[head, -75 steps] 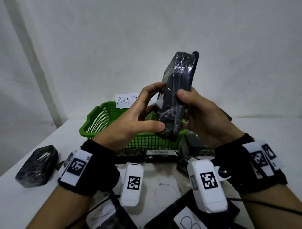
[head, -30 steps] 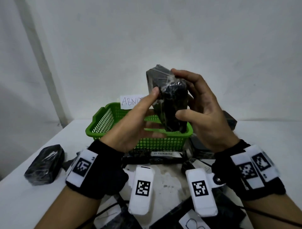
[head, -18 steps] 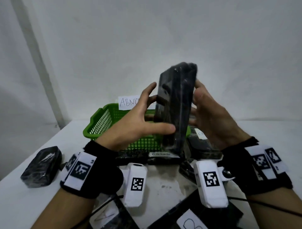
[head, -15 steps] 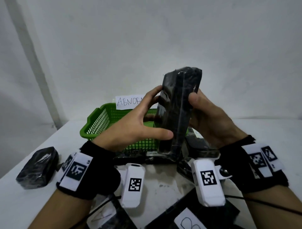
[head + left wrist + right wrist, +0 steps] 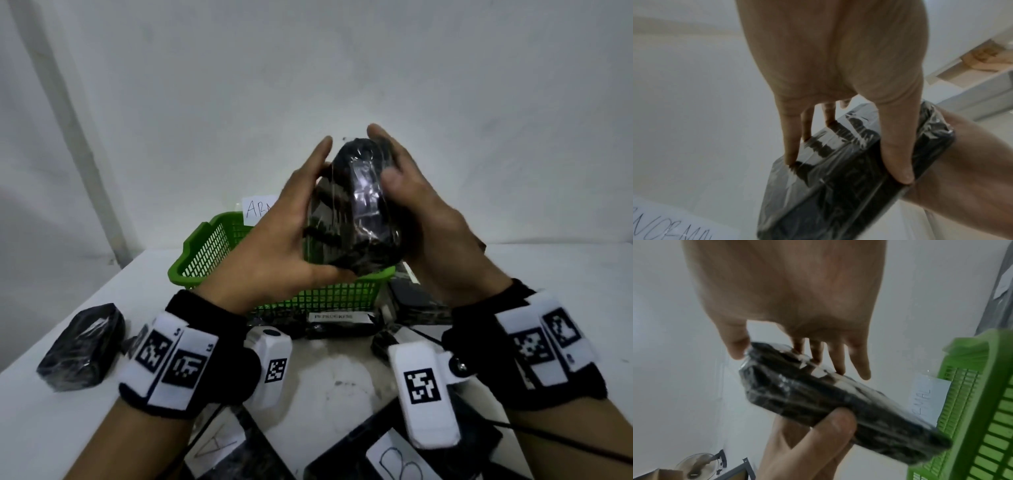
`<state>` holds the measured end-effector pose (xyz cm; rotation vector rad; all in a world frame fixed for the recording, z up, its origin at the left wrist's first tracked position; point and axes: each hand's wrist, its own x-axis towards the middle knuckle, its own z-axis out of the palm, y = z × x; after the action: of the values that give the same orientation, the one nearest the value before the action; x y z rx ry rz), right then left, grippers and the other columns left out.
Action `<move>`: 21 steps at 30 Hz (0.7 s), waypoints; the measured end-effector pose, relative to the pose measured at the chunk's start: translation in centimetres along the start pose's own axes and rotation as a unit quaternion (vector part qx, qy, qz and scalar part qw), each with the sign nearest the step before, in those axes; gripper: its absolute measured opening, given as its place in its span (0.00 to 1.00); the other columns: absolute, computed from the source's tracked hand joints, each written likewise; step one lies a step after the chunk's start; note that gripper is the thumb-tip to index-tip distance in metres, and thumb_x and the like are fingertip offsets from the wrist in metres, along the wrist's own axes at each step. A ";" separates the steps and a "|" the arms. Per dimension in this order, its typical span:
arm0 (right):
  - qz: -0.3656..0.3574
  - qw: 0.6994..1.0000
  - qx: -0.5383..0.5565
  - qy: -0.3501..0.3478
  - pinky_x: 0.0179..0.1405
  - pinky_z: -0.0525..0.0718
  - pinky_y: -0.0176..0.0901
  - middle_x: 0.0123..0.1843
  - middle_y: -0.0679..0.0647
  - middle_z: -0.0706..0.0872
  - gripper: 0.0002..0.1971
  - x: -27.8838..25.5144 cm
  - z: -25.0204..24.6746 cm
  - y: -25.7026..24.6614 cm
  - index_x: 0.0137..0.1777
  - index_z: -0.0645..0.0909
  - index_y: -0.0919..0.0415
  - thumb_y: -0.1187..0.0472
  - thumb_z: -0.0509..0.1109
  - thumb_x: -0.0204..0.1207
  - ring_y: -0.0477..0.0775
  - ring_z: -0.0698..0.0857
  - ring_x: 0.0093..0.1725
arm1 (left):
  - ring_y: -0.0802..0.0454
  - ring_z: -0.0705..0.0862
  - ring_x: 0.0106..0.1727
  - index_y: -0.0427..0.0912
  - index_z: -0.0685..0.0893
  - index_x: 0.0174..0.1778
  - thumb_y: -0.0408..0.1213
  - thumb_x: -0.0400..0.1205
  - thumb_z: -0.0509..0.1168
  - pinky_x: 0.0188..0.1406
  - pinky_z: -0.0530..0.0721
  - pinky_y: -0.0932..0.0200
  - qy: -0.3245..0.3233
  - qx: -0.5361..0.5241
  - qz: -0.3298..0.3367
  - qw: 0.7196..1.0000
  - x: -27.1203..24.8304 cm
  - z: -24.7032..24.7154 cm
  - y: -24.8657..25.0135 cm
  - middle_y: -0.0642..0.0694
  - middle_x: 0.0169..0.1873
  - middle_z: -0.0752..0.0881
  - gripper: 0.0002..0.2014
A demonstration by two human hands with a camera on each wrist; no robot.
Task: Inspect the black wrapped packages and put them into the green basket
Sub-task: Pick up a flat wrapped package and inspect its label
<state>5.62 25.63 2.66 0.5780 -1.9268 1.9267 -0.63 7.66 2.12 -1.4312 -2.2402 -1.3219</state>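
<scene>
I hold one black wrapped package (image 5: 356, 212) in both hands, in the air above the green basket (image 5: 191, 260). It is tilted, with its narrow glossy side toward me. My left hand (image 5: 291, 233) grips it from the left, thumb (image 5: 896, 162) on one side and fingers (image 5: 791, 142) on the other face. My right hand (image 5: 421, 212) holds it from the right, thumb (image 5: 735, 347) at the upper end and fingers behind. In the right wrist view the package (image 5: 828, 402) lies beside the basket's wall (image 5: 982, 402). The inside of the basket is mostly hidden by my hands.
Another black wrapped package (image 5: 82, 346) lies on the white table at the left. More dark packages lie in front of the basket (image 5: 339, 329) and to its right (image 5: 418, 301). Dark trays labelled A (image 5: 215, 445) and B (image 5: 394, 462) sit near me. A paper label (image 5: 260, 209) stands behind the basket.
The package stood tall and edge-on between my hands; now it is turned and tilted with an end leaning toward me. Both hands have shifted their hold and risen a little.
</scene>
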 end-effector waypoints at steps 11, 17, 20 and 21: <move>-0.112 0.982 -0.123 0.088 0.56 0.87 0.37 0.73 0.49 0.83 0.25 -0.4 2.4 -0.7 0.78 0.73 0.55 0.58 0.71 0.81 0.43 0.85 0.68 | 0.58 0.71 0.80 0.49 0.49 0.86 0.37 0.68 0.83 0.66 0.81 0.65 0.022 -0.017 0.038 0.999 -0.1 -0.4 0.1 0.51 0.82 0.65 0.58; 0.007 0.982 -0.182 0.041 0.66 0.79 0.33 0.73 0.42 0.82 0.32 -0.6 -1.2 -1.9 0.83 0.68 0.40 0.42 0.68 0.78 0.34 0.81 0.70 | 0.52 0.85 0.68 0.51 0.69 0.78 0.59 0.69 0.78 0.55 0.86 0.56 0.049 -0.306 -0.033 0.950 -0.4 -0.5 0.3 0.53 0.68 0.85 0.43; 0.052 0.986 -0.152 0.040 0.46 0.83 0.28 0.56 0.46 0.91 0.29 -0.8 -2.1 -1.6 0.83 0.70 0.46 0.53 0.70 0.82 0.36 0.90 0.51 | 0.45 0.86 0.66 0.42 0.69 0.79 0.52 0.80 0.70 0.50 0.88 0.55 0.067 -0.378 -0.056 0.922 0.9 0.8 0.7 0.42 0.69 0.84 0.34; 0.053 0.987 -0.140 0.063 0.42 0.84 0.28 0.52 0.47 0.92 0.27 -0.8 -2.3 -1.3 0.82 0.70 0.48 0.56 0.69 0.83 0.38 0.91 0.47 | 0.44 0.87 0.65 0.41 0.69 0.79 0.48 0.83 0.65 0.50 0.88 0.54 0.076 -0.385 -0.066 0.918 1.3 1.4 0.8 0.42 0.69 0.85 0.30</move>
<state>6.92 27.98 3.42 0.2717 -2.1321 1.6643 -0.25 9.70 2.47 -1.2932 -1.8004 -2.4415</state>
